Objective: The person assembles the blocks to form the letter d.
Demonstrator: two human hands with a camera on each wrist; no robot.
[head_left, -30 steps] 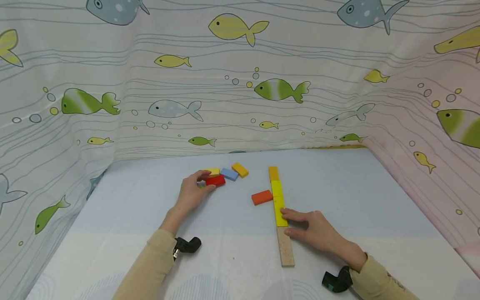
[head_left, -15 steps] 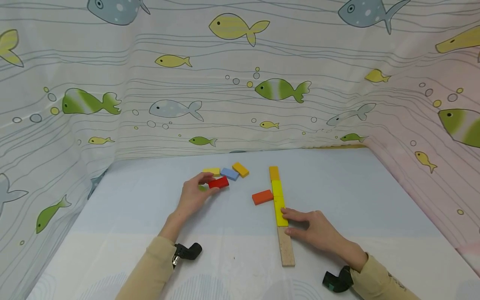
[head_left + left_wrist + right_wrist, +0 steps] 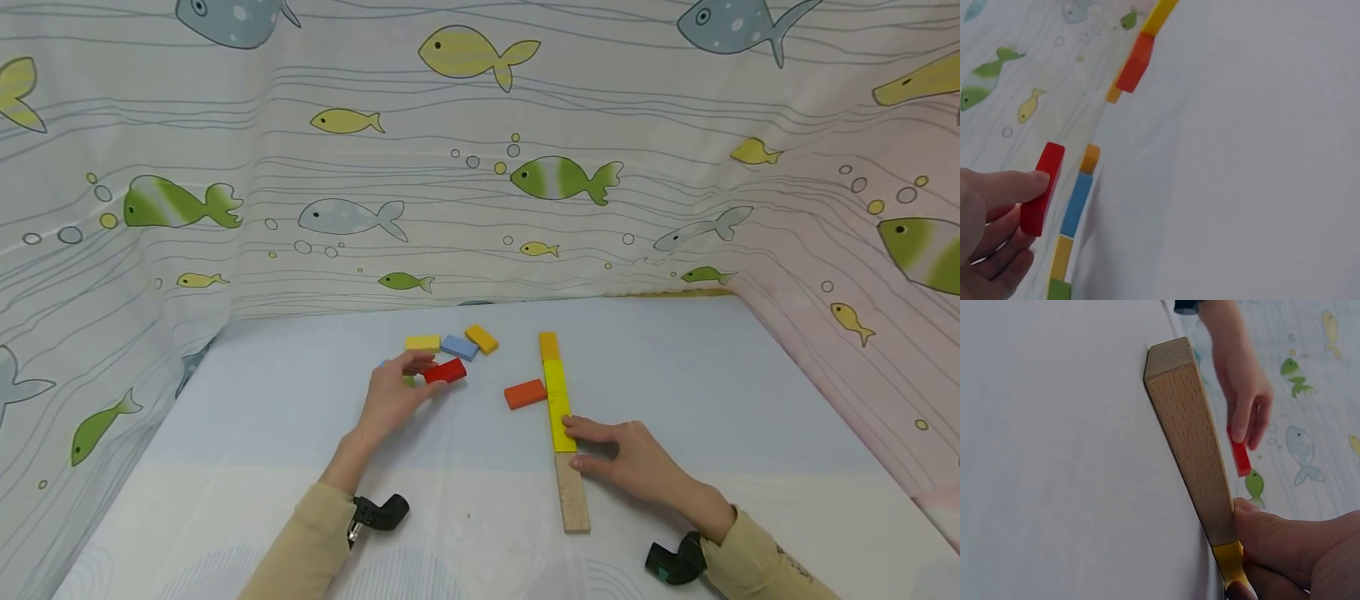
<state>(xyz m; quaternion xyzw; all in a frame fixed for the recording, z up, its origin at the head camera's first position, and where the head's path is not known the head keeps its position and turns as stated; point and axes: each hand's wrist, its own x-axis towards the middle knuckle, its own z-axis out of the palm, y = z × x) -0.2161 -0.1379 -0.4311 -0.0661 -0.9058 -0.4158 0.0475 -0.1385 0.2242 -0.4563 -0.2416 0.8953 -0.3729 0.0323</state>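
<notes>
My left hand (image 3: pixel 393 396) pinches a red wooden block (image 3: pixel 446 371) between thumb and fingers. In the left wrist view that red block (image 3: pixel 1042 189) is tilted, raised beside the loose blocks. A straight row runs towards me: an orange block (image 3: pixel 549 346) at the far end, yellow blocks (image 3: pixel 558 408), then a long plain wood block (image 3: pixel 572 496). My right hand (image 3: pixel 641 462) rests against the row's right side, a fingertip over the yellow block's edge and the thumb at the plain wood block. An orange-red block (image 3: pixel 525 394) lies left of the row, its end against it.
Behind my left hand lie a pale yellow block (image 3: pixel 423 343), a blue block (image 3: pixel 459 347) and a yellow-orange block (image 3: pixel 482 338). A green block (image 3: pixel 1059 289) is partly hidden by the hand. A fish-patterned curtain (image 3: pixel 450 250) borders the table.
My left hand has drawn the red block slightly to the right and towards me, away from the loose blocks. The right hand and the row stay in place.
</notes>
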